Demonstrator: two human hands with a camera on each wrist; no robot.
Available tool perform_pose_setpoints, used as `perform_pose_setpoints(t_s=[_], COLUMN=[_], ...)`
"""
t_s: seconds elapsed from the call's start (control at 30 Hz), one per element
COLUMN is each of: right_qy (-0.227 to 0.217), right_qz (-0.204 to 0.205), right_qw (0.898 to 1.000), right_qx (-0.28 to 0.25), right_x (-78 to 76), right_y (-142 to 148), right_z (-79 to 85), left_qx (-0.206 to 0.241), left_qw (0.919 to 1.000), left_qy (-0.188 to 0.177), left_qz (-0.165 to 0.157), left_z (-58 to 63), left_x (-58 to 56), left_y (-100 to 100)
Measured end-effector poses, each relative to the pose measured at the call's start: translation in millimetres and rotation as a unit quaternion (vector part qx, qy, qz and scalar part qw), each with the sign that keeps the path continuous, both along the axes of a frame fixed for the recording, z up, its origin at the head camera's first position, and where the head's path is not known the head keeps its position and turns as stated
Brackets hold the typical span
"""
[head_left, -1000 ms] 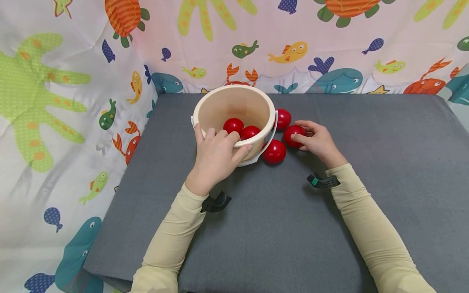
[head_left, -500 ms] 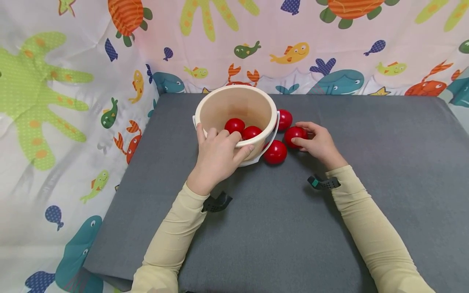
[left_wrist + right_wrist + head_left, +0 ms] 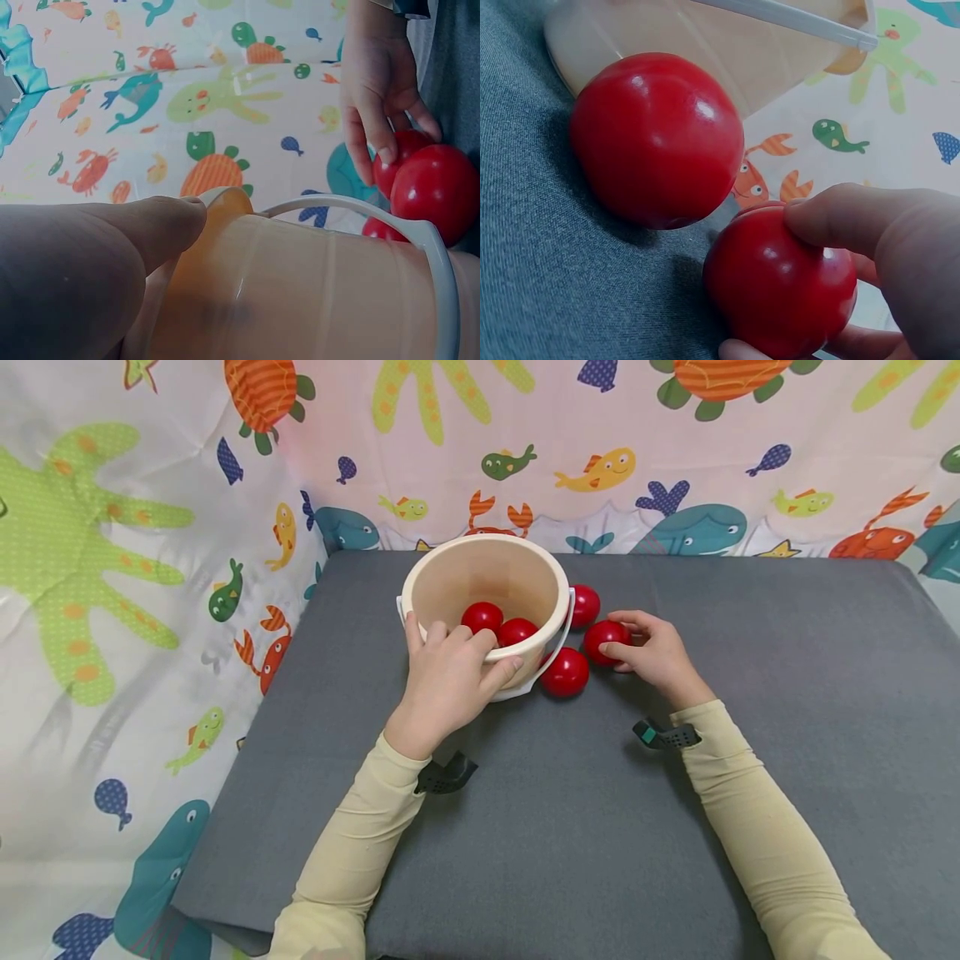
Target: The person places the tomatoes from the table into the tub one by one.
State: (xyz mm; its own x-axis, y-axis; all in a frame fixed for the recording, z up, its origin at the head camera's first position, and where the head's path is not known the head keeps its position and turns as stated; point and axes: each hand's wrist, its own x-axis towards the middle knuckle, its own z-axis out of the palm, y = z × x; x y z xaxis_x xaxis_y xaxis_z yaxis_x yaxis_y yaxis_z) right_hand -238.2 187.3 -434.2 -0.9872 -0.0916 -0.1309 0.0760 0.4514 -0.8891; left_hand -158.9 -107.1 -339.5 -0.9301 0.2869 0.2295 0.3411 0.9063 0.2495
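A cream bucket [image 3: 487,560] with a white handle [image 3: 557,647] stands on the grey table. My left hand [image 3: 444,685] grips its near rim, thumb outside and fingers over the edge. Inside the bucket lie two shiny red balls [image 3: 482,617]. My right hand [image 3: 654,653] holds another red ball [image 3: 604,642] between thumb and fingers, close to the table, right of the bucket. In the right wrist view the thumb lies on top of this held ball [image 3: 776,281]. Two more balls rest by the bucket: a near ball [image 3: 566,673] and a far ball [image 3: 585,606].
The grey table [image 3: 787,677] runs back to a curtain [image 3: 697,452] printed with sea animals. A second curtain side [image 3: 247,518] hangs along the left edge. A dark band [image 3: 446,774] is on the left wrist, another band [image 3: 667,735] on the right.
The hands, bucket and balls keep their places relative to each other. The whole head view has shifted slightly to the right.
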Motion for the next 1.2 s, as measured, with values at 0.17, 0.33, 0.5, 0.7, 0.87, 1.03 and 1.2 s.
perform_pose_setpoints(t_s=[0.17,0.33,0.5,0.7,0.87,1.03,1.2], right_qy=[0.006,0.023,0.029,0.06,0.099,0.115,0.129], right_qz=[-0.006,-0.017,-0.031,-0.038,-0.037,-0.028,-0.009], right_qw=[1.0,0.999,0.998,0.997,0.994,0.992,0.991], right_qx=[-0.009,-0.03,-0.052,-0.043,-0.026,-0.034,-0.044], right_x=[1.6,3.5,8.9,10.6,7.0,2.3,-1.4], right_y=[0.9,1.5,0.9,-1.1,-0.9,-4.4,-15.6], right_z=[4.8,11.9,21.0,38.9,63.7,94.2,122.2], left_qx=[-0.002,-0.003,-0.002,-0.002,-0.002,-0.003,-0.002], left_qw=[1.0,1.0,1.0,1.0,1.0,1.0,1.0], left_qy=[0.002,0.006,0.007,0.001,0.0,0.001,0.008], left_qz=[-0.001,0.001,-0.001,0.0,0.003,0.001,0.002], left_z=[0.8,1.8,1.8,0.6,-0.4,-0.4,-0.4], left_x=[-0.3,-0.4,-0.5,-0.1,0.3,-0.1,0.2], left_y=[0.2,-0.2,0.4,1.1,0.6,0.7,0.2])
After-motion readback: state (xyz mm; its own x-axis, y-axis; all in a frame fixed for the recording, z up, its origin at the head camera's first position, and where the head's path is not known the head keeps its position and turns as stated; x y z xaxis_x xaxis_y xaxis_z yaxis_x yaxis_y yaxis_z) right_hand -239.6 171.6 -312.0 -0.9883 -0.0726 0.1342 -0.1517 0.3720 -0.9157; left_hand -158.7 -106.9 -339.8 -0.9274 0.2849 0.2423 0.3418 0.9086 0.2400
